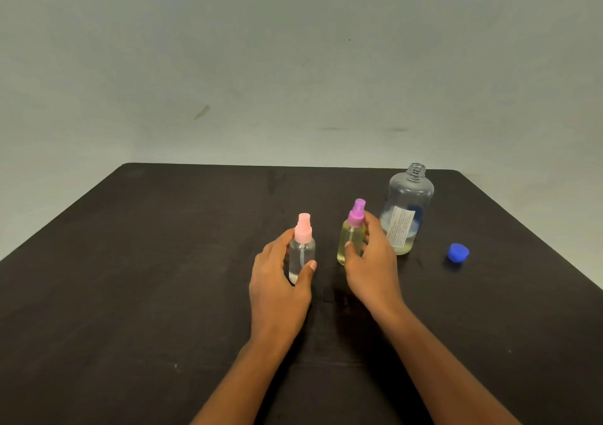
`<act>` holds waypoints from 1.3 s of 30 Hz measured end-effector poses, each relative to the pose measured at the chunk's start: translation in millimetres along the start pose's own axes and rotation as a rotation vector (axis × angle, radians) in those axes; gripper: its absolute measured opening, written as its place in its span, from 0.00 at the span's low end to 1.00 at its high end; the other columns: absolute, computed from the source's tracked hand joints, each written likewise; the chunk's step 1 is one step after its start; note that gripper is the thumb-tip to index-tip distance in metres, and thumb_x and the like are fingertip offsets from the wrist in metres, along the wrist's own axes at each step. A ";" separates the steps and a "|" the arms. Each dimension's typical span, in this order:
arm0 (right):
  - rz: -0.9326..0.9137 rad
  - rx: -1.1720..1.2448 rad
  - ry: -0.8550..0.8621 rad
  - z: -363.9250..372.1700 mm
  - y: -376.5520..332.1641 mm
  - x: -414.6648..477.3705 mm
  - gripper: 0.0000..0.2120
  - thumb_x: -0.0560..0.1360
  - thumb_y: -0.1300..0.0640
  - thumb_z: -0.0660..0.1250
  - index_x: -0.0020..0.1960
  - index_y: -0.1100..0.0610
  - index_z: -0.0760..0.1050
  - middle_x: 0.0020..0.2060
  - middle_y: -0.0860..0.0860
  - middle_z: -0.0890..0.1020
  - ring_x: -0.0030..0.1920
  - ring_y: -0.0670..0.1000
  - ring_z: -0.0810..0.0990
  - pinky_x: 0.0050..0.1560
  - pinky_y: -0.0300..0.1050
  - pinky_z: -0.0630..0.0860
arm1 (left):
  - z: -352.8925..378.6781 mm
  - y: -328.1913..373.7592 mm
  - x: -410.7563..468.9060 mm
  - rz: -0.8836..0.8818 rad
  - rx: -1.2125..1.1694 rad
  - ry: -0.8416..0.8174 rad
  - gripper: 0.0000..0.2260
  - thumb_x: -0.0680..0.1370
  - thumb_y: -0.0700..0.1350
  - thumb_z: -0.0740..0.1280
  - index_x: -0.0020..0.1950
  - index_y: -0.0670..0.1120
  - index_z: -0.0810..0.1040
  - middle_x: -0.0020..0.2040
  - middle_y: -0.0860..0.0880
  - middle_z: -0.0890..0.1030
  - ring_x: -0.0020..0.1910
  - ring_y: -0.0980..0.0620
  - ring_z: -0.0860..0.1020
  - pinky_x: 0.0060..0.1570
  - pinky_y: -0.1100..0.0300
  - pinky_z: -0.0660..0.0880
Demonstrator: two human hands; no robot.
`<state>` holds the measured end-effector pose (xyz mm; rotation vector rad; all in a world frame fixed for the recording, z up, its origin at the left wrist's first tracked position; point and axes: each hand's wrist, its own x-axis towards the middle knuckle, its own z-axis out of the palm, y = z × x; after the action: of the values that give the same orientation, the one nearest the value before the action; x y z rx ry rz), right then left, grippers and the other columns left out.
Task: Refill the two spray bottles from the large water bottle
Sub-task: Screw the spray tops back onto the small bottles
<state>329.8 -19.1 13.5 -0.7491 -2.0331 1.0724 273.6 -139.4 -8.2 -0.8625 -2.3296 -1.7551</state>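
Left grip: my left hand (277, 281) is wrapped around the pink-capped spray bottle (301, 251), thumb on its near right side, fingers curled behind its left side.
Right grip: my right hand (372, 261) clasps the purple-capped spray bottle (351, 235), thumb on the front of the body, fingers behind on its right.
Pink-capped bottle: I see it upright on the desk (130, 277), near the middle, with clear liquid inside; the level is hard to tell.
Purple-capped bottle: upright just to the right of the pink one and a little farther back, apart from it; its contents look yellowish and it seems nearly full.
Large water bottle: the large water bottle (406, 209) stands upright at the far right, just behind my right hand, neck open, a label on its front, only a low pool of liquid at the bottom.
Cap: a blue cap (457, 252) lies on the desk to the right of the large bottle, apart from it.
Desk: dark, set against a pale wall (293, 65).
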 end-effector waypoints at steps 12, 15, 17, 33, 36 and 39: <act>-0.008 0.067 -0.006 7.3 3.7 -0.9 0.24 0.74 0.65 0.67 0.66 0.49 0.69 0.56 0.44 0.77 0.57 0.46 0.77 0.62 0.51 0.75 | -1.1 0.3 1.4 -0.031 -0.028 0.066 0.23 0.74 0.39 0.70 0.67 0.52 0.71 0.57 0.61 0.73 0.58 0.56 0.74 0.57 0.58 0.73; -0.044 0.081 -0.023 8.4 2.3 -3.3 0.24 0.74 0.65 0.67 0.65 0.46 0.69 0.56 0.43 0.77 0.58 0.45 0.76 0.62 0.49 0.75 | -2.4 1.4 2.4 -0.051 -0.031 0.071 0.23 0.74 0.39 0.69 0.68 0.52 0.70 0.57 0.61 0.72 0.58 0.56 0.73 0.58 0.57 0.72; -0.064 0.096 -0.045 8.1 1.0 -5.0 0.25 0.74 0.65 0.68 0.65 0.45 0.68 0.56 0.41 0.77 0.57 0.43 0.76 0.62 0.45 0.75 | -2.4 1.6 3.0 -0.067 -0.036 0.075 0.24 0.75 0.40 0.69 0.69 0.52 0.69 0.59 0.60 0.72 0.59 0.56 0.73 0.59 0.56 0.73; -0.161 0.103 -0.185 15.3 0.8 -15.4 0.30 0.72 0.63 0.72 0.66 0.41 0.65 0.56 0.35 0.76 0.58 0.38 0.76 0.58 0.36 0.74 | -1.2 -2.7 3.2 -0.118 -0.078 0.048 0.23 0.75 0.38 0.68 0.65 0.58 0.70 0.54 0.62 0.75 0.55 0.58 0.75 0.52 0.65 0.70; -0.163 0.097 -0.186 15.6 2.4 -15.2 0.30 0.72 0.63 0.71 0.66 0.39 0.64 0.55 0.34 0.76 0.57 0.37 0.75 0.58 0.35 0.74 | -1.3 -3.9 3.7 -0.131 -0.079 0.048 0.24 0.75 0.38 0.68 0.67 0.55 0.69 0.57 0.59 0.76 0.56 0.57 0.75 0.55 0.62 0.72; -0.167 0.089 -0.193 15.9 3.5 -15.1 0.30 0.73 0.63 0.70 0.67 0.40 0.64 0.54 0.33 0.76 0.57 0.37 0.76 0.56 0.33 0.74 | -1.6 -4.1 3.9 -0.125 -0.083 0.043 0.24 0.75 0.38 0.68 0.68 0.55 0.69 0.59 0.57 0.77 0.58 0.57 0.75 0.59 0.56 0.74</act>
<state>326.5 -35.8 -0.7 -0.4356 -2.1502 1.1660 268.0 -140.1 -9.6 -0.6965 -2.3448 -1.9108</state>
